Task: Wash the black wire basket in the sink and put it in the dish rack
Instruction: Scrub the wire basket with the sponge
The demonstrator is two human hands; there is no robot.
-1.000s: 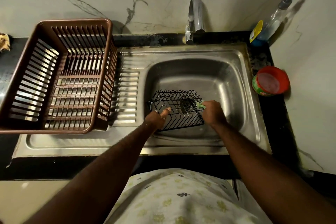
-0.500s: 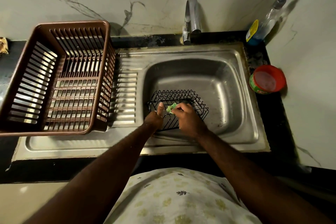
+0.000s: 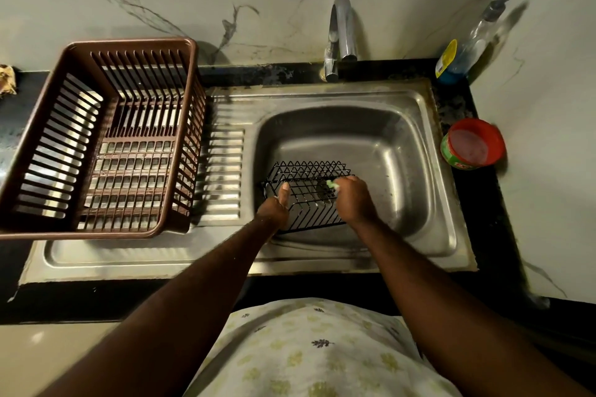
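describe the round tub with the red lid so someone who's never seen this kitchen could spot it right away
Start at the steel sink and look to the dark counter on its right. The tub sits there, short, round, green-sided and red-topped, unlike the tall clear bottle in the corner behind it.

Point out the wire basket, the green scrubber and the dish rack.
black wire basket (image 3: 306, 203), head view, floor wires.
green scrubber (image 3: 331, 184), head view, tip showing above the right hand.
dish rack (image 3: 129, 42), head view, far rim.

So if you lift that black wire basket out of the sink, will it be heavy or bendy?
Probably light: the basket is thin open wire, mostly gaps. It likely keeps its shape, since the left hand steadies one end while the right hand scrubs and nothing sags. It may be slippery if it is soapy.
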